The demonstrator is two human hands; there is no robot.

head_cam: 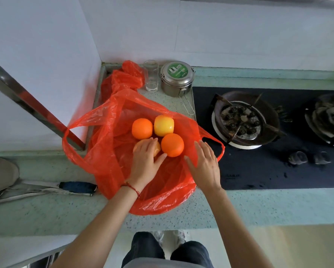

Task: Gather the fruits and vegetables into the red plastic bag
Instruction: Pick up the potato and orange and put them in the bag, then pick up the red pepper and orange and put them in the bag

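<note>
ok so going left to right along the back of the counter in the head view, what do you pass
crumpled red plastic bag → clear drinking glass → steel lunch tin with the green label → first stove burner → second burner

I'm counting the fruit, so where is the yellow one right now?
The yellow fruit lies in the open red bag on the counter, farthest from the person, touching two orange fruits.

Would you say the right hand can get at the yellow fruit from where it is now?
Probably yes. The right hand rests open on the bag's rim, the bag mouth is wide open, and only an orange sits partly between it and the yellow fruit.
</note>
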